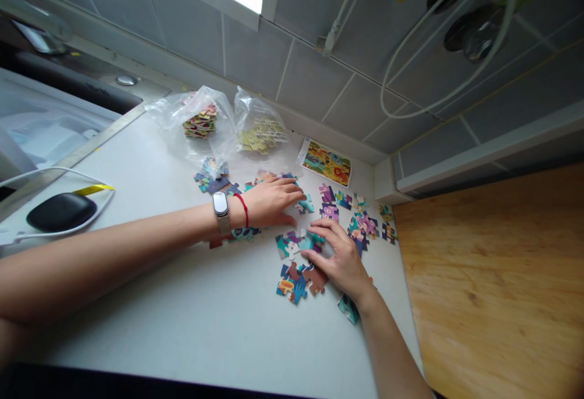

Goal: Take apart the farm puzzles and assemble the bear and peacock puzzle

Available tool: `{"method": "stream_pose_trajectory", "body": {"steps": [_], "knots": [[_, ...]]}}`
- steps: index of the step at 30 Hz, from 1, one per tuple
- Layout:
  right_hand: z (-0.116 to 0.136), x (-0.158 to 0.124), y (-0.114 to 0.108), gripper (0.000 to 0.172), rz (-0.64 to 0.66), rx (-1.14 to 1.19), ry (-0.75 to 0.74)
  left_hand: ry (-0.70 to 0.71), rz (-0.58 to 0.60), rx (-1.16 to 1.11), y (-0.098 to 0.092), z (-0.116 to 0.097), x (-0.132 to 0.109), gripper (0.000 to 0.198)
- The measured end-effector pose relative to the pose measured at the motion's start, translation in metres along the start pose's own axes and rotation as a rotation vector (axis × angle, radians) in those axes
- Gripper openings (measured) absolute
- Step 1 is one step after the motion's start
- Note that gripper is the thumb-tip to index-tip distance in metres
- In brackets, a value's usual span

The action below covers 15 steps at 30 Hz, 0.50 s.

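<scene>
Bare forearms [91,271] are reaching in from nine and six o'clock across a white bench [182,332]. The left hand [269,203] is lying open over multicoloured cardboard jigsaw pieces [296,280], and the right hand [340,259] is curving over a teal jigsaw piece [312,241], though I cannot tell whether its grip is closing. A sliding wrist could be sweeping loose pieces off the edge at five o'clock, towards a honey-coloured wooden board [493,277]. Clear plastic bags [214,122] are sitting at eleven o'clock, beside a printed jungle picture card [326,162]; the left forearm is lying between the pieces and a black oval case [61,211].
</scene>
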State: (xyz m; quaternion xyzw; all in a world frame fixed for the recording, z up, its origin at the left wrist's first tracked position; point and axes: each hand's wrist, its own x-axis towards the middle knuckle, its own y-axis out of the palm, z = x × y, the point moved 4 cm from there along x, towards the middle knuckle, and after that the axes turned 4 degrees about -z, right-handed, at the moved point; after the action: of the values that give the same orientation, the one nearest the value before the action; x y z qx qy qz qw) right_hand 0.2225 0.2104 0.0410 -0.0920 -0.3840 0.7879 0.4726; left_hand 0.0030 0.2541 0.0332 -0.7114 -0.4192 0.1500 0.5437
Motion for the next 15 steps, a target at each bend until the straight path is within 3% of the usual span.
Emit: {"method": "stream_pose_trajectory", "body": {"steps": [3, 5, 8, 12, 13, 15], "knots": [[-0.002, -0.001, -0.001, 0.035, 0.006, -0.011, -0.01, 0.01, -0.015, 0.003, 0.003, 0.0, 0.0, 0.039], [-0.003, -0.001, -0.002, 0.035, 0.005, -0.015, -0.009, 0.014, -0.006, -0.027, 0.001, 0.0, 0.0, 0.042], [-0.003, -0.001, -0.003, 0.033, -0.016, -0.019, 0.003, 0.032, 0.037, -0.1, -0.006, 0.0, -0.001, 0.062], [-0.001, 0.0, -0.004, 0.034, -0.015, -0.004, -0.007, 0.119, 0.154, -0.184, -0.012, -0.007, -0.006, 0.107], [-0.001, 0.0, -0.004, 0.034, -0.011, 0.001, -0.012, 0.135, 0.176, -0.198, -0.013, -0.009, -0.008, 0.11], [-0.001, 0.0, -0.004, 0.035, -0.009, 0.006, -0.014, 0.151, 0.2, -0.216, -0.013, -0.013, -0.009, 0.096]]}}
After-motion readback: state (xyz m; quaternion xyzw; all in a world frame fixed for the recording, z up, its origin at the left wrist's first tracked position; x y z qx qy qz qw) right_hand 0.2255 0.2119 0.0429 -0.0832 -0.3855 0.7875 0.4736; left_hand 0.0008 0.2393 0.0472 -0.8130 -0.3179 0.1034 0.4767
